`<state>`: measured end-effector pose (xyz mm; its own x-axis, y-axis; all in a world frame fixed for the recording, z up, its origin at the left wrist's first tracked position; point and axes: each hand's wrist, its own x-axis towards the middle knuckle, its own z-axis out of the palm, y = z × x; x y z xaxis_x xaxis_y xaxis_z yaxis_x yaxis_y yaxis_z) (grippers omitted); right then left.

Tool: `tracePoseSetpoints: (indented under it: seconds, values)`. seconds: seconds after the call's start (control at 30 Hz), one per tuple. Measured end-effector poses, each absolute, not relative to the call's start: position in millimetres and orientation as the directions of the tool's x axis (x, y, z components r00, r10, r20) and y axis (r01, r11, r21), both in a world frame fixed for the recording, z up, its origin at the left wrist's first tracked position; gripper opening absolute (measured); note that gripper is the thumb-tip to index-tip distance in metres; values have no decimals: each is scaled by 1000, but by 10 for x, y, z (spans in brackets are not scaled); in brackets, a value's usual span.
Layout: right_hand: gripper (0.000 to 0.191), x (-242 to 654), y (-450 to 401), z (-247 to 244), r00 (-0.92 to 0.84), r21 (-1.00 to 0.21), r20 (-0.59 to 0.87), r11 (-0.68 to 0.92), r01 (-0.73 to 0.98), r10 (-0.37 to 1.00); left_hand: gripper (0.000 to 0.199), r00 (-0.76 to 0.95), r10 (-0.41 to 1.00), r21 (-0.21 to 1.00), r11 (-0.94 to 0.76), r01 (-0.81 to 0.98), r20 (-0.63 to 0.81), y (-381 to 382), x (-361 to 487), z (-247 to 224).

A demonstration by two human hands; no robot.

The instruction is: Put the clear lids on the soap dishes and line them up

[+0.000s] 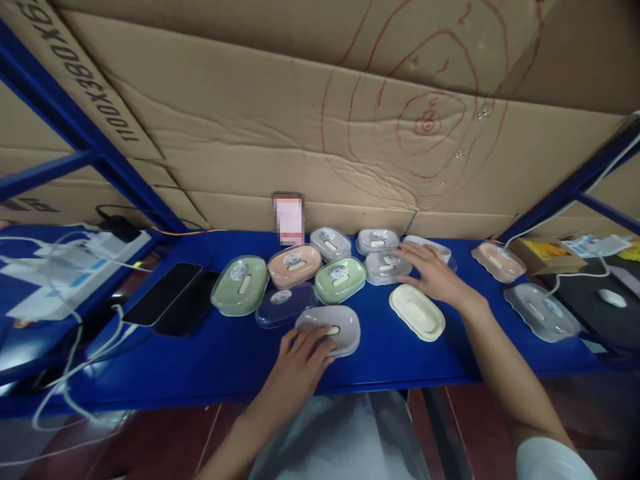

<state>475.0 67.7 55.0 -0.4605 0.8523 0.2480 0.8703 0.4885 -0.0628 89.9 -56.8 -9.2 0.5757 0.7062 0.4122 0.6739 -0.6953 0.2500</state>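
Observation:
My left hand rests with fingers spread on a pale grey lidded box near the table's front. My right hand reaches over the back row, fingers apart, its fingertips at the edge of a grey box with a clear cover. Part of a whitish box shows behind that hand. Just below it lies a cream oval tray. Between and left of my hands stand a green box, a pink box, another green box and a clear cover.
Two dark phones and white cables lie left, beside power strips. A pink box and a clear-covered box sit right, near a carton and a mouse. Cardboard stands behind the blue table.

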Motion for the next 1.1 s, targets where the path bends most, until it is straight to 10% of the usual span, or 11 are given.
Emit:
tracePoseSetpoints:
  seconds: [0.27,0.6,0.9,1.1]
  values:
    - [36,4772,909,425,-424,-284,287,499,819,859,17,632,647,227,-753,617,428,-459,1332,-118]
    - [29,4198,373,523,-504,-112,133,519,848,853,28,786,444,-164,-818,552,430,-205,1562,87]
    - [30,4329,556,393,-477,-41,140,486,873,868,16,813,311,-144,-892,429,492,73,1740,67]
    - [44,4435,622,456,-319,-18,281,337,941,905,41,887,222,-152,-940,305,404,-57,1704,-29]
